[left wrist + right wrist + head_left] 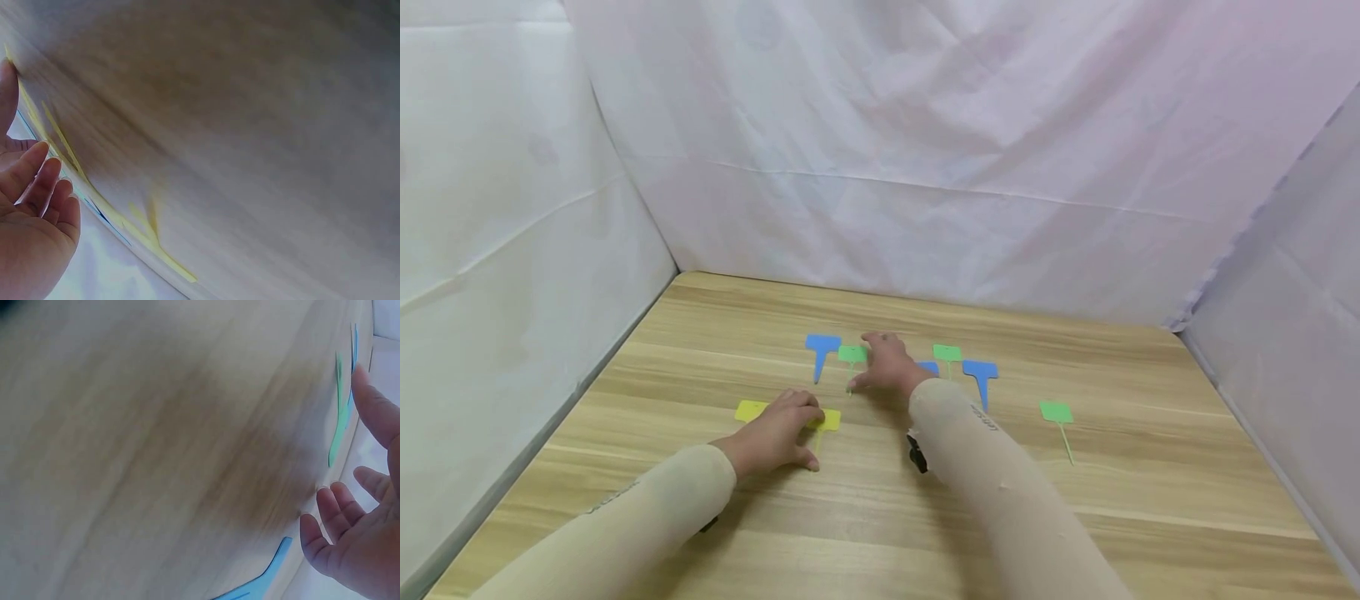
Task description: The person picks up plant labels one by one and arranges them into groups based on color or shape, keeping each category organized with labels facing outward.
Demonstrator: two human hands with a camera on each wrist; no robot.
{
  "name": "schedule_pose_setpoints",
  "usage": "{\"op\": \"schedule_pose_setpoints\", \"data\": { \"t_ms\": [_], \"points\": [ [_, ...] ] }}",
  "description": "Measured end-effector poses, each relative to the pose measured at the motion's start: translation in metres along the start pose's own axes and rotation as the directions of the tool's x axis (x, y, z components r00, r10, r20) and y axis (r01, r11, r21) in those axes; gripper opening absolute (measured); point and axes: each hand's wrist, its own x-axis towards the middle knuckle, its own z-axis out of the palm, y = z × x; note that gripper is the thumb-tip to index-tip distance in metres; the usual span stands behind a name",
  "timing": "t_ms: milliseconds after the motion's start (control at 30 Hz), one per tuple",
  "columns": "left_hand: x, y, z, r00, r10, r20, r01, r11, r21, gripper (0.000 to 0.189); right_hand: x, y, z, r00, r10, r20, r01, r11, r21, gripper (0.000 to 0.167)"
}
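Note:
In the head view my left hand (773,435) hovers low over two yellow plant labels, fingers and thumb spread. One yellow label (750,409) shows partly beyond its knuckles; the other yellow label (831,420) shows beside its fingertips. Farther forward, my right hand (886,365) reaches to the left, thumb and fingers apart around the edge of a green label (852,355). Just left of that lies a blue T-shaped label (822,345). A second blue label (929,367) is partly hidden behind the right wrist. Nothing shows between the fingers of either hand in the wrist views.
Right of my right arm lie a green label (947,353), a blue T-shaped label (981,372) and, farther right, another green label (1057,412). All are on the wooden table (1150,500). White cloth (925,150) encloses its back and sides.

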Motion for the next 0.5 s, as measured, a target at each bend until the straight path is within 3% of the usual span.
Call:
{"op": "schedule_pose_setpoints", "data": {
  "t_ms": [500],
  "points": [
    [-0.0033, 0.0016, 0.0022, 1.0, -0.004, -0.007, 0.004, 1.0, -0.008, 0.062, 0.0032, -0.0042, 0.0022, 0.997, 0.079, -0.014, -0.08, 0.995, -0.059, 0.088]
  ]
}}
